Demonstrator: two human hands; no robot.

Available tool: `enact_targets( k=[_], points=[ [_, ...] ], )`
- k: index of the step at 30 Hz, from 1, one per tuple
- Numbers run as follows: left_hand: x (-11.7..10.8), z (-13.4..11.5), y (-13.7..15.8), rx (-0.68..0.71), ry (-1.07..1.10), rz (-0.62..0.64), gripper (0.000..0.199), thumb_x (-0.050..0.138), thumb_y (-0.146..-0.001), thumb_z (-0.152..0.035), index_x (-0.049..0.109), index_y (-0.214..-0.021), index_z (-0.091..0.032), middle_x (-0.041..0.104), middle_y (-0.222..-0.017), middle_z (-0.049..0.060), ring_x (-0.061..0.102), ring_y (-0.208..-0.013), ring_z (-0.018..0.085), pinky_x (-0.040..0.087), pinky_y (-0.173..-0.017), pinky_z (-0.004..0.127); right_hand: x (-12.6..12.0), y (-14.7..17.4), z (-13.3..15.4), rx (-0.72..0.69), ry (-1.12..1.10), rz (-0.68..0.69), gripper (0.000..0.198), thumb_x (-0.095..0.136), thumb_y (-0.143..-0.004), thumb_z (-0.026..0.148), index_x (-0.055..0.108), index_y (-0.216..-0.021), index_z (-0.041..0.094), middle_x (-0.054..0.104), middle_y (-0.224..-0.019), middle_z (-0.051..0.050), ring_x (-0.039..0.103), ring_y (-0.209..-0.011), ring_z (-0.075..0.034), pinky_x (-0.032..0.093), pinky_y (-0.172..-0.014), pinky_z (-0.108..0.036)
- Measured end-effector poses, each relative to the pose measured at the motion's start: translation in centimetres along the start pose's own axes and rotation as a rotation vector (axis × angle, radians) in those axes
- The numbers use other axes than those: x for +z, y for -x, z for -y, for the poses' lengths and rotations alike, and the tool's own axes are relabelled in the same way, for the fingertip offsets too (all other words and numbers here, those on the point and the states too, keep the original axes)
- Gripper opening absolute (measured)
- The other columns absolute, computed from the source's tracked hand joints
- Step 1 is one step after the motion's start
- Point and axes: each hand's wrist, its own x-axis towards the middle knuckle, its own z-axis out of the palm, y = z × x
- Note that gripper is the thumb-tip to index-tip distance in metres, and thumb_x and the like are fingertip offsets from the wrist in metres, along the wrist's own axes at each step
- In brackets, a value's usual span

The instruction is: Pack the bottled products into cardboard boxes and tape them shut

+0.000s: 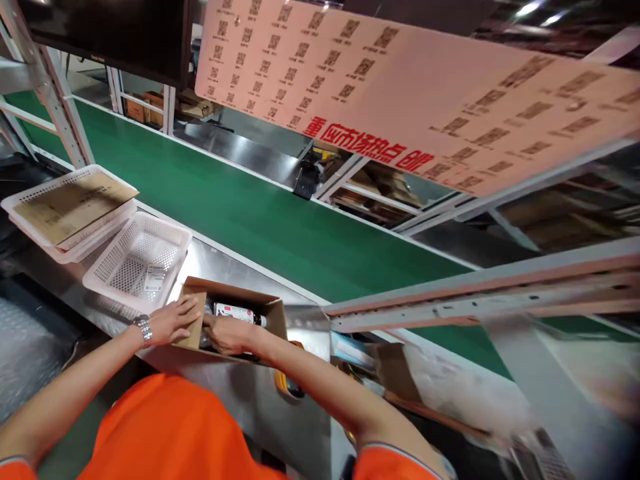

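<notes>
An open cardboard box (pixel 276 319) stands on the metal bench. My left hand (pixel 173 322), with a metal watch at the wrist, lies with its fingers stretched over the box's left flap (pixel 199 330). Reaching down into the box, my right hand (pixel 227 335) has its fingers curled at the left end. Whatever those fingers hold is hidden. Just behind this hand lies a bottle (pixel 235 313) with a white printed label and a white cap, on its side in the box.
A white perforated basket (pixel 173 233) holds a paper slip. Left of it, stacked baskets (pixel 95 175) carry flat cardboard. A green conveyor belt (pixel 240 207) runs behind the bench. A yellow-black device (pixel 283 385) sits beside the box. A board of printed codes (pixel 400 87) hangs above.
</notes>
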Motion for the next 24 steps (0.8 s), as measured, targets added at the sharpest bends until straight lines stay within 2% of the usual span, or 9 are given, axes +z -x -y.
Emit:
enact_targets(
  k=[2,4,8,11,13,15,18,21,24],
  points=[
    [0.0,0.0,0.1,-0.013,-0.005,-0.010,0.066,0.075,-0.101,-0.027,0.059,-0.165,-0.019,0.038,-0.183,0.020,0.030,-0.172,0.044,0.040,-0.136,0.061,-1.6,2.7,-0.2,-0.099,0.030,0.056,0.022,0.064,-0.097,0.025,0.085,-0.099,0.019,0.086,-0.121,-0.012,0.077,-0.123,-0.029,0.062,-0.114,-0.043],
    [0.1,0.0,-0.2,-0.041,-0.026,0.004,0.066,0.080,-0.098,-0.026,0.063,-0.161,-0.021,0.041,-0.181,0.020,0.034,-0.171,0.045,0.042,-0.135,0.063,-3.5,6.0,-1.2,-0.140,0.078,-0.019,0.037,0.052,-0.106,0.027,0.083,-0.126,0.018,0.078,-0.144,-0.016,0.073,-0.134,-0.032,0.060,-0.117,-0.050],
    [0.3,0.0,-1.1,-0.075,-0.110,0.072,0.070,0.084,-0.093,-0.023,0.063,-0.160,-0.022,0.042,-0.180,0.021,0.037,-0.168,0.049,0.044,-0.130,0.070,-5.9,13.3,-6.2,0.049,-0.040,-0.534,0.045,0.060,-0.108,0.042,0.072,-0.150,0.032,0.069,-0.157,-0.014,0.068,-0.143,-0.033,0.059,-0.120,-0.058],
    [0.5,0.0,-1.7,-0.062,-0.152,0.094,0.071,0.088,-0.088,-0.025,0.067,-0.155,-0.021,0.047,-0.177,0.022,0.041,-0.163,0.053,0.045,-0.127,0.072,-4.4,16.3,-10.7,0.293,-0.456,-0.748,0.086,0.088,-0.084,0.065,0.062,-0.159,0.032,0.059,-0.168,-0.018,0.057,-0.155,-0.042,0.055,-0.122,-0.064],
    [0.6,0.1,-2.1,-0.037,-0.180,0.107,0.071,0.089,-0.086,-0.027,0.068,-0.154,-0.020,0.048,-0.176,0.022,0.042,-0.162,0.055,0.045,-0.126,0.073,-2.1,15.9,-12.4,0.388,-0.709,-0.740,0.106,0.088,-0.073,0.080,0.060,-0.160,0.028,0.058,-0.168,-0.024,0.057,-0.155,-0.047,0.055,-0.120,-0.066],
    [0.5,0.4,-2.2,-0.027,-0.202,0.121,0.071,0.089,-0.086,-0.029,0.069,-0.154,-0.020,0.046,-0.178,0.022,0.042,-0.162,0.056,0.045,-0.126,0.075,0.5,13.8,-12.8,0.434,-0.805,-0.731,0.116,0.085,-0.068,0.087,0.058,-0.160,0.022,0.061,-0.164,-0.027,0.060,-0.151,-0.048,0.053,-0.120,-0.068],
    [-0.1,0.8,-2.1,-0.024,-0.169,0.115,0.063,0.083,-0.092,-0.036,0.071,-0.153,-0.021,0.047,-0.177,0.022,0.042,-0.164,0.051,0.043,-0.129,0.072,3.2,9.8,-11.6,0.526,-0.763,-0.800,0.126,0.095,-0.058,0.077,0.052,-0.161,0.018,0.067,-0.156,-0.026,0.066,-0.143,-0.045,0.051,-0.123,-0.067],
    [-0.9,0.4,-1.5,-0.025,-0.073,0.121,0.053,0.063,-0.108,-0.052,0.074,-0.150,-0.021,0.051,-0.175,0.020,0.044,-0.166,0.044,0.040,-0.133,0.065,4.0,7.9,-10.2,0.549,-0.761,-0.855,0.123,0.099,-0.058,0.063,0.048,-0.162,0.021,0.070,-0.152,-0.022,0.070,-0.137,-0.041,0.053,-0.122,-0.063],
    [-1.0,-1.1,-1.2,-0.040,-0.081,0.199,0.094,0.067,-0.093,-0.084,0.068,-0.158,-0.017,0.046,-0.177,0.024,0.040,-0.165,0.052,0.040,-0.132,0.068,4.5,8.4,-9.4,0.539,-0.774,-0.883,0.116,0.097,-0.063,0.058,0.047,-0.162,0.023,0.070,-0.153,-0.020,0.071,-0.137,-0.039,0.055,-0.122,-0.059]
  ],
)
